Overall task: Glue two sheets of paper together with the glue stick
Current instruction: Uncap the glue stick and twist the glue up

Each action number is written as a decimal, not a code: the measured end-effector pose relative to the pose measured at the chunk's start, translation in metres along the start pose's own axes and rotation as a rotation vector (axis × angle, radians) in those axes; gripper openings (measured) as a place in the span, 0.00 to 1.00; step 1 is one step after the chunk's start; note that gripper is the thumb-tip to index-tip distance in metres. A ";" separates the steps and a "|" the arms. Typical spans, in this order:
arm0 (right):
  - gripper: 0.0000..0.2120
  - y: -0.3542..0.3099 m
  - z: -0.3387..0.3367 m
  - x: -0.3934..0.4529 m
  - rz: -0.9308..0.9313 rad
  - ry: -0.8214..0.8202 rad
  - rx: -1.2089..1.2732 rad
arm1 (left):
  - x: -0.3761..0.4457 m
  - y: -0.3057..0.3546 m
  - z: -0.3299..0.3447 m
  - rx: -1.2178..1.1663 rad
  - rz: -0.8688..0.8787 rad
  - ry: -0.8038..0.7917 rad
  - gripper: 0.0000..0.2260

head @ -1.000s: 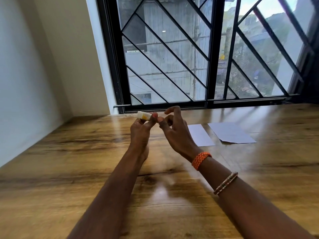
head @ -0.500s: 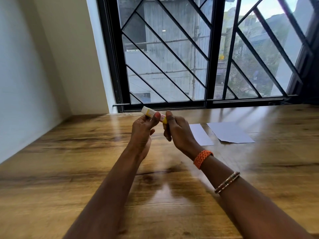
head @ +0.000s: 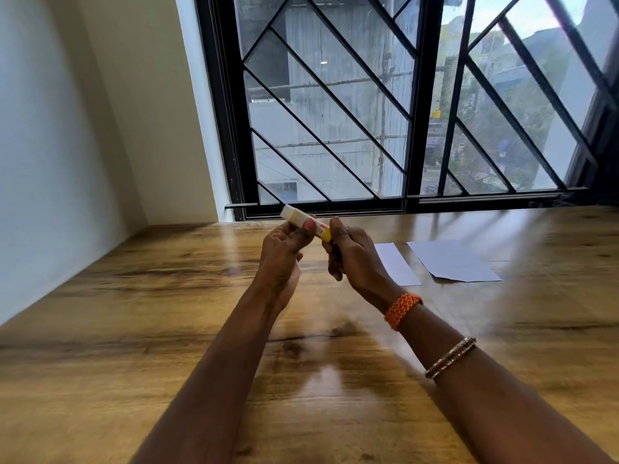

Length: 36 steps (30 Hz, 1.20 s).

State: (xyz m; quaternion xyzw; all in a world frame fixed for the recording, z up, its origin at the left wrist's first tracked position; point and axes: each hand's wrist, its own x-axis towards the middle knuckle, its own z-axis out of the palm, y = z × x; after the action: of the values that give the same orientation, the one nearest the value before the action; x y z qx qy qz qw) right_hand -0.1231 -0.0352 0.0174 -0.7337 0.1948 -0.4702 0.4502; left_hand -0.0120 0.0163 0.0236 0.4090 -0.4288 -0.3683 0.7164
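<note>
Both hands, left hand (head: 279, 252) and right hand (head: 355, 259), pinch a glue stick (head: 303, 221) above a glossy wooden bench (head: 134, 329) beside two paper sheets (head: 452, 261) and a barred window (head: 385, 105).

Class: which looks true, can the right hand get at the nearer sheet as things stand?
Probably not yet: the right hand grips the glue stick together with the left hand. The nearer sheet lies flat and unobstructed just beside it.
</note>
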 end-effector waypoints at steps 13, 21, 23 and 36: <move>0.06 -0.002 0.001 -0.001 -0.171 0.038 -0.129 | 0.002 0.003 -0.003 -0.056 0.050 -0.031 0.27; 0.11 -0.005 -0.002 -0.004 0.015 0.001 0.022 | -0.007 0.004 0.003 -0.018 0.020 -0.052 0.17; 0.02 -0.002 -0.002 -0.003 -0.021 0.015 0.019 | -0.007 0.002 0.004 -0.021 0.010 -0.003 0.15; 0.24 -0.009 -0.006 -0.004 0.013 -0.013 0.099 | -0.005 0.002 0.002 -0.013 0.036 -0.160 0.29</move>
State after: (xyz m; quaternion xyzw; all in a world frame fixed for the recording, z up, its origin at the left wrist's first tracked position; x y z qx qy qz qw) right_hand -0.1319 -0.0309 0.0236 -0.7123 0.1732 -0.4713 0.4904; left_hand -0.0152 0.0211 0.0242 0.3661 -0.4894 -0.3897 0.6890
